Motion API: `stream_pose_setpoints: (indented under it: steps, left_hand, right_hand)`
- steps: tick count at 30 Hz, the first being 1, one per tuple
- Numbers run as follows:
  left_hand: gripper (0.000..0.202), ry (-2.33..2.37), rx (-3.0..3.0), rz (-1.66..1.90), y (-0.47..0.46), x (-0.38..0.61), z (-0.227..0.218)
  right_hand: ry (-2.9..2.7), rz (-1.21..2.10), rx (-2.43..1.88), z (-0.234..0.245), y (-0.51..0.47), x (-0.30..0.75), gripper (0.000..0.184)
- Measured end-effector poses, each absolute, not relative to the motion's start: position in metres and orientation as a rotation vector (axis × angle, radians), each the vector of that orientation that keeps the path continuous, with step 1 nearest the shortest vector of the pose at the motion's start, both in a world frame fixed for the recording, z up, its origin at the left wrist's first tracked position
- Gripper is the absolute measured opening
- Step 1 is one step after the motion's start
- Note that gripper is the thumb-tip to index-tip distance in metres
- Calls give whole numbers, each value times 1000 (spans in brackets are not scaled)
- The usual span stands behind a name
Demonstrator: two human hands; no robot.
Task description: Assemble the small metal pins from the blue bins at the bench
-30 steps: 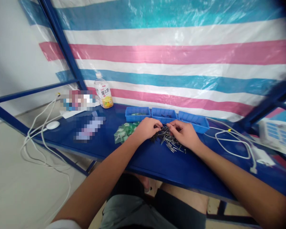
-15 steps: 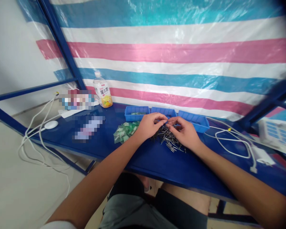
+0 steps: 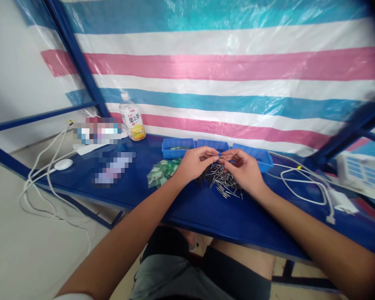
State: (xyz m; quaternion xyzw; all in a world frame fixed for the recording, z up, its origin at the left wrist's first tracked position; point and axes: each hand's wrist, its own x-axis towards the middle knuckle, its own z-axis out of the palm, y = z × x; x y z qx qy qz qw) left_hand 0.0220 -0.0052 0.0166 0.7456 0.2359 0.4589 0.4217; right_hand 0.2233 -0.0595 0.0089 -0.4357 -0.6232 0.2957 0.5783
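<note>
Over a pile of thin dark and silvery metal pins (image 3: 223,183), my left hand (image 3: 195,164) and my right hand (image 3: 245,168) meet at the fingertips. Both are closed in a pinch; whatever sits between the fingers is too small to make out. Left of the pile lie small green-and-clear plastic packets (image 3: 162,171), close to my left wrist. Behind the hands stand three blue bins: a left bin (image 3: 167,153) with some packets in it, a middle bin (image 3: 214,144) partly covered by my fingers, and a right bin (image 3: 267,160) behind my right hand.
A drink bottle (image 3: 133,118) stands at the back left of the blue table (image 3: 190,212). White cables (image 3: 303,187) and a white adapter (image 3: 343,202) lie on the right. A striped plastic sheet (image 3: 206,66) hangs behind, between blue frame posts (image 3: 78,50).
My hands stay together over the pins, with the right fingers shifting slightly at the pinch. The whole view has moved a little, so things appear slightly further left.
</note>
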Motion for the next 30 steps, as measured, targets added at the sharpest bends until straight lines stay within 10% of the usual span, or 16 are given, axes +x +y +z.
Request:
stream_pose_setpoints:
  steps: [16,30]
  left_hand:
    - [37,661,2005,1162,-14,25,22]
    - [13,712,2268,1306,-18,19,35]
  right_hand:
    - [-1466,671,-990,10,-63,217,35]
    - [-1625,527,-1071,7,-60,226,25]
